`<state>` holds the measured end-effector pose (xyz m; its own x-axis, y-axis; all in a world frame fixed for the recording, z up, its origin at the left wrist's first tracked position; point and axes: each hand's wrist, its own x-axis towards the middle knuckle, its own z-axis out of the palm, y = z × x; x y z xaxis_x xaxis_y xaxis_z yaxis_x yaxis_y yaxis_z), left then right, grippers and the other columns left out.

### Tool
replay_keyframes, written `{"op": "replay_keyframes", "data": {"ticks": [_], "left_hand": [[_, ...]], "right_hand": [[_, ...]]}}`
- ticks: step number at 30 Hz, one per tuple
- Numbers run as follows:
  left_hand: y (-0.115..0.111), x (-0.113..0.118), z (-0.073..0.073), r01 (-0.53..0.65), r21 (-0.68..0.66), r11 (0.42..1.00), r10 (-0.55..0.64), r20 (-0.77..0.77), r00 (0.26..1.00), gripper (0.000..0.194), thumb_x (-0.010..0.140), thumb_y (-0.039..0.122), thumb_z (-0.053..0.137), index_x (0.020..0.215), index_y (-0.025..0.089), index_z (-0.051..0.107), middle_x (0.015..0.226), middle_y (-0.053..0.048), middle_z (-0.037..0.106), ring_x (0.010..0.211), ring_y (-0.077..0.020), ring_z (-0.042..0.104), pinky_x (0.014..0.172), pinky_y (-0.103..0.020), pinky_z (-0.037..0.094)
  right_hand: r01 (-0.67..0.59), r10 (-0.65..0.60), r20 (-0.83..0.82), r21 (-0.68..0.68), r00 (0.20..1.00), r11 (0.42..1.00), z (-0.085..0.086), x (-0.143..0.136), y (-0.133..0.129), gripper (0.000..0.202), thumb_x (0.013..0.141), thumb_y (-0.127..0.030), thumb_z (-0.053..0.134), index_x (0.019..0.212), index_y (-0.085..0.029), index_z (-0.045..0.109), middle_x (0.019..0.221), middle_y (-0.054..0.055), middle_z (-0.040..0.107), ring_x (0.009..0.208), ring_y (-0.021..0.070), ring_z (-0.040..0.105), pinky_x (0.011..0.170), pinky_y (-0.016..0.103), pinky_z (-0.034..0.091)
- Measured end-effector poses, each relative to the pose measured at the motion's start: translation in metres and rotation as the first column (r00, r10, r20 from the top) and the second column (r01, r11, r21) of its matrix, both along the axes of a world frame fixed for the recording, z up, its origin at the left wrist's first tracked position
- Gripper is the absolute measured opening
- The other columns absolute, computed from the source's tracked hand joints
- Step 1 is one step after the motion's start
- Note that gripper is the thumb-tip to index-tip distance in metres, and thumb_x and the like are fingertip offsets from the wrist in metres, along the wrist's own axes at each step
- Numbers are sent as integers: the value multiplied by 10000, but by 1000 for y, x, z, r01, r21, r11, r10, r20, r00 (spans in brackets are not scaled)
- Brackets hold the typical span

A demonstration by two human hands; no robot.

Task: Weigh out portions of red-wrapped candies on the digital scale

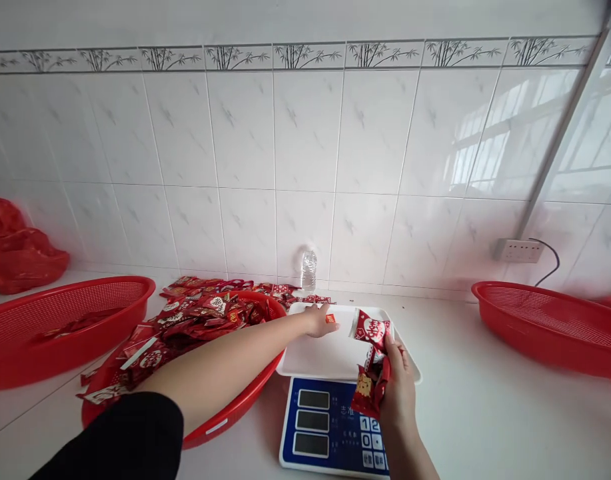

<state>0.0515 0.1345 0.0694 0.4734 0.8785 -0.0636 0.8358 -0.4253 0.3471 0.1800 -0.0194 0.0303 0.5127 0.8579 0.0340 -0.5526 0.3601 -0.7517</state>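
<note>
- Closest: blue-faced scale (310,459), flat plastic, dark displays
- Right hand (399,373): fingers wrapped round a few crinkly, shiny red packets (374,329) above the keypad
- Left hand (318,321): fingers seem to pinch a small orange-red piece (330,319) over the smooth white tray (325,357)
- Loads left imo, the round mesh basket (230,417)'s heaped
- Behind: ribbed clear bottle (309,270), glossy tiles (305,147)

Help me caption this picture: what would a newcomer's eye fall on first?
Probably the heaped basket, left of centre, piled with red packets against the pale tiled wall. Next would come the scale in the middle foreground, its blue panel nearest the viewer and its white tray behind. At the scale's right side, the right hand holds more packets, while the left hand is at the tray.
</note>
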Motion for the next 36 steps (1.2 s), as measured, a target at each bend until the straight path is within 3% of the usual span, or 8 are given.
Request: {"op": "replay_keyframes", "data": {"ticks": [4,13,21,26,29,31,33,36], "left_hand": [[9,23,-14,-112,41,993,116,-99,988,570,815,448,547,1257,94,487,1384,-273,404,1257,-491,333,930,-575,308],[1,10,-10,62,154,986,-46,-105,993,264,711,34,527,936,148,605,1163,-166,568,1129,-342,476,893,-446,394],[-13,-8,6,-96,96,991,73,217,973,209,796,92,455,957,149,576,926,-76,630,804,-188,603,698,-291,463],[-46,-18,34,-64,-206,976,181,620,763,143,734,115,531,864,143,584,766,-14,603,665,-125,572,633,-239,446],[-62,-25,47,-11,-271,962,203,691,694,149,669,108,560,809,149,586,741,0,602,664,-122,566,635,-236,445],[-69,-27,51,13,-296,955,212,714,668,149,642,117,571,786,152,585,745,-1,610,674,-127,570,643,-240,446],[-72,-27,51,37,-307,951,206,720,663,142,630,137,582,772,155,582,746,-4,613,679,-133,572,648,-248,447],[-71,-25,45,64,-314,947,193,718,669,164,628,166,592,792,159,587,749,0,607,670,-133,564,647,-256,446]], "right_hand": [[-5,5,-22,25,1000,1000,0,-1,2,304,782,-493,650,770,-225,508,608,-70,540,490,92,520,475,199,476],[-70,72,-56,42,996,997,-1,-1,-3,322,791,-491,656,754,-223,483,601,-73,534,504,83,531,458,166,432],[-18,23,-61,82,998,996,0,-5,-2,351,774,-507,665,741,-219,467,575,-89,505,458,71,485,453,182,443],[193,-197,22,113,980,975,18,29,-9,359,763,-508,660,726,-214,456,566,-84,517,458,85,506,467,201,445],[403,-437,227,182,870,897,33,81,-13,364,759,-514,646,711,-207,458,564,-76,511,450,80,476,463,198,414],[539,-557,455,183,695,822,42,122,-13,370,782,-556,590,737,-203,487,551,-71,490,444,86,461,464,208,400],[613,-412,765,29,495,790,47,161,-11,436,844,-629,422,818,-205,520,513,-60,488,403,114,452,442,241,392],[637,-245,880,-81,406,766,47,206,-6,413,781,-605,522,788,-196,583,542,-5,576,504,174,560,526,286,438]]}}
